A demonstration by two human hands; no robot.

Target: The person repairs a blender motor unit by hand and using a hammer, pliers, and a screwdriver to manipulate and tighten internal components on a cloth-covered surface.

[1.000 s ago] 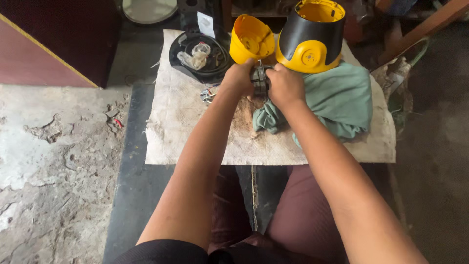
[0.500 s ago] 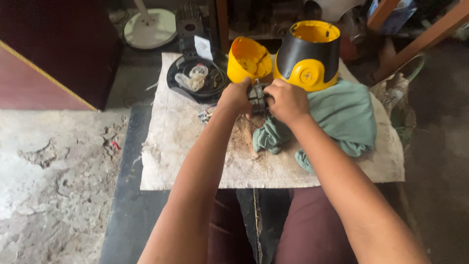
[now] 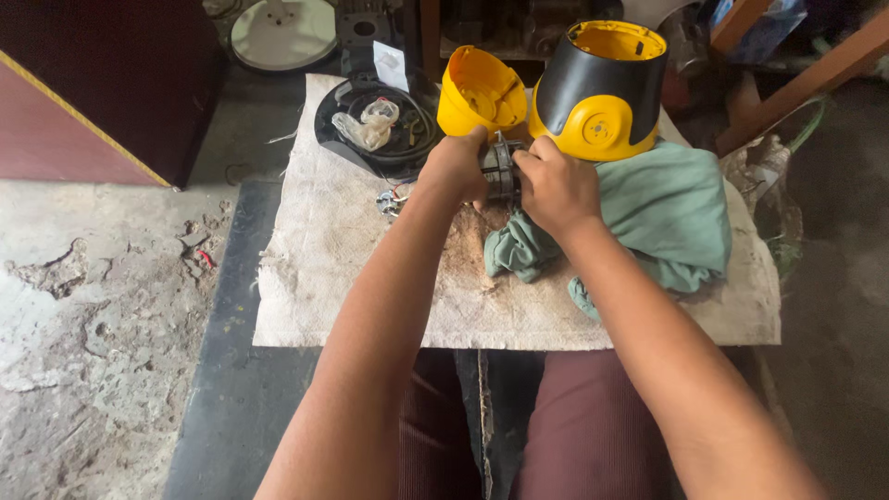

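Note:
My left hand point(image 3: 457, 168) and my right hand point(image 3: 554, 188) meet over a small round metal motor part point(image 3: 501, 168) and grip it from both sides, above a stained white cloth point(image 3: 370, 278). Most of the part is hidden by my fingers. Just behind my hands stand a yellow plastic cup-shaped shell point(image 3: 477, 93) tipped on its side and a larger black and yellow appliance housing point(image 3: 602, 93) upright. A crumpled green rag point(image 3: 657, 218) lies under and to the right of my right hand.
A black round base point(image 3: 333, 139) holding wires and a crumpled clear plastic piece point(image 3: 369, 127) sits at the cloth's far left. Small loose metal bits point(image 3: 389, 199) lie by my left wrist. A white disc point(image 3: 282, 32) and wooden bars point(image 3: 796, 83) lie behind; rough concrete floor is at left.
The view has shifted slightly down, so the cloth and housings sit lower in frame. My hands stay closed on the metal part, now a little nearer to me.

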